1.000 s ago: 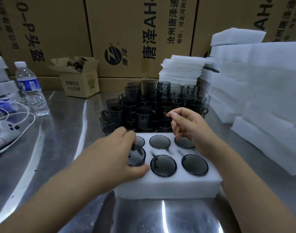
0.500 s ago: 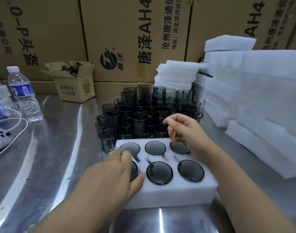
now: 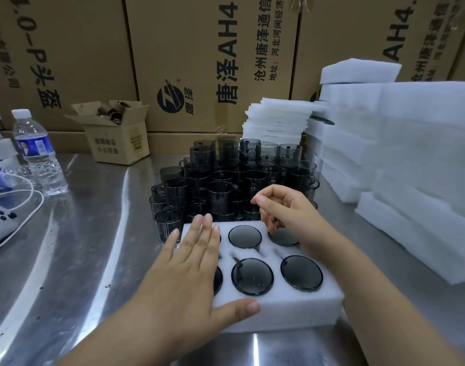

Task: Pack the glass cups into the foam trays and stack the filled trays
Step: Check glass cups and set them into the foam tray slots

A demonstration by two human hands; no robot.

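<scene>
Glass cups [image 3: 252, 276] sit in the pockets of the foam tray [image 3: 292, 310] on the counter [image 3: 81, 260], near centre. A second ago the left hand [image 3: 189, 281] gripped a cup at the near-left pocket. Now its grip is wide, fingers flat over that column. The right hand [image 3: 286, 215] hovers loosely curled, holding nothing. The tray looks full and ready for stacking.

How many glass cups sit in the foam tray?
5 glass cups: back middle, back right, front left, front middle, front right; the left hand may hide a sixth, back left.
</scene>
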